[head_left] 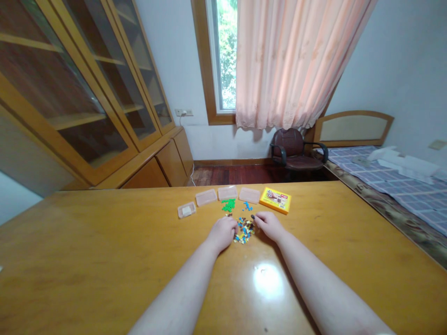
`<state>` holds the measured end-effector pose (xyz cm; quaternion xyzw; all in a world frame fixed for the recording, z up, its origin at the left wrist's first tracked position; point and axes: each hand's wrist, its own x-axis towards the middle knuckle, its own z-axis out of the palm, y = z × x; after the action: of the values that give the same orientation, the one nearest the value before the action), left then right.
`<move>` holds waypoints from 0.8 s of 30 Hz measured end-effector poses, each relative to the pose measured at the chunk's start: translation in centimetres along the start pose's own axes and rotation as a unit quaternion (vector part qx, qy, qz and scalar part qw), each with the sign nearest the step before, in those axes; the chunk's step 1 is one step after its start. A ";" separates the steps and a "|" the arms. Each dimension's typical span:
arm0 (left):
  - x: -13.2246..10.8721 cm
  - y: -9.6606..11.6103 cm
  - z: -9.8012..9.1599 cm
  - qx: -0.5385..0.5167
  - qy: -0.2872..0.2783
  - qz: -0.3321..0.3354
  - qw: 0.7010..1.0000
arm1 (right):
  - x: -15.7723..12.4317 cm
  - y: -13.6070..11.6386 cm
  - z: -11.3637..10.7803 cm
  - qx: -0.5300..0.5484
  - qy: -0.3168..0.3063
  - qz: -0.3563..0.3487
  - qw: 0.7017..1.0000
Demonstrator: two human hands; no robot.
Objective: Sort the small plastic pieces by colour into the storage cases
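Along the far part of the table [104, 232], running left to right, lie a small clear plastic case [186, 210] with something pale inside, two more clear cases [206, 197] [227, 192], and a fourth [249, 195] just beside a yellow printed box [275, 200] at the row's right end. Below the row sit a small pile of green bricks [228, 204] and a sparser patch of blue bricks [247, 205]. Nearer the person, a mixed heap of tiny plastic bricks [245, 231] lies between the hands, mid-table. The left hand [222, 233] is curled closed, knuckles up, touching the heap's left side; nothing held shows. The right hand [269, 225] sits at the heap's upper right, thumb and forefinger pinched together, and a dark speck at the fingertips may be a brick, though I cannot tell. The step in hand looks like picking bricks out of the heap by colour; pieces this small call for a fingertip pinch
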<state>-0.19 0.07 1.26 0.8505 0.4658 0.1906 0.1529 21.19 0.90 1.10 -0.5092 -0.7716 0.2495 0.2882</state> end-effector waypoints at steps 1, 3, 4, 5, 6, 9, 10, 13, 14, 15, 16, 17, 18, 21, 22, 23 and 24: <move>0.0 0.0 0.0 0.002 -0.010 -0.001 1.000 | -0.1 -0.1 0.0 0.002 -0.021 -0.005 1.000; -0.1 0.1 0.2 -0.005 -0.020 0.005 1.000 | -0.1 -0.4 0.2 -0.004 -0.046 -0.023 0.999; -0.1 0.1 0.3 -0.011 -0.018 0.010 1.000 | -0.1 -0.6 0.2 -0.014 -0.043 -0.031 0.998; -0.1 0.1 0.3 -0.018 -0.015 0.015 1.000 | 0.0 -0.6 0.3 -0.028 -0.034 -0.036 0.998; -0.1 0.1 0.4 -0.025 -0.011 0.021 0.999 | 0.0 -0.7 0.3 -0.041 -0.020 -0.040 0.998; 0.0 0.0 0.3 -0.032 0.005 0.020 0.999 | 0.2 -0.6 0.2 -0.060 0.008 -0.059 0.996; 0.0 -0.1 0.3 -0.029 0.014 0.012 0.999 | 0.2 -0.6 0.2 -0.064 0.003 -0.072 0.995; 0.1 -0.6 0.5 -0.008 0.044 -0.011 0.999 | 0.1 -0.6 0.4 -0.099 -0.055 -0.092 0.989; 0.1 -0.8 0.6 -0.001 0.046 -0.013 0.999 | 0.0 -0.8 0.5 -0.117 -0.077 -0.088 0.986; 0.1 -0.9 0.8 0.005 0.042 -0.012 0.999 | 0.0 -0.9 0.6 -0.133 -0.094 -0.081 0.983; 0.1 -1.1 0.9 0.009 0.035 -0.008 0.999 | 0.0 -1.1 0.7 -0.145 -0.106 -0.076 0.981; 0.1 -1.1 1.0 0.012 0.026 -0.003 1.000 | 0.1 -1.2 0.6 -0.153 -0.109 -0.073 0.979; 0.1 -1.1 1.0 0.014 0.016 0.002 1.000 | 0.1 -1.3 0.6 -0.158 -0.105 -0.073 0.979; 0.0 -0.7 0.6 0.034 0.000 -0.004 0.999 | 0.2 -1.4 0.1 -0.155 -0.076 -0.091 0.981; 0.0 -0.5 0.3 0.046 -0.001 -0.016 0.999 | 0.2 -1.3 0.0 -0.153 -0.064 -0.096 0.981; 0.0 -0.3 0.0 0.059 0.000 -0.029 0.998 | 0.2 -1.2 0.0 -0.153 -0.054 -0.100 0.982; 0.0 -0.1 -0.2 0.069 0.004 -0.040 0.997 | 0.2 -1.1 0.1 -0.156 -0.048 -0.102 0.981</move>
<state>-0.34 0.16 1.42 0.8391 0.5120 0.1548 0.0993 20.34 0.63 1.83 -0.4538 -0.8620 0.1196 0.1918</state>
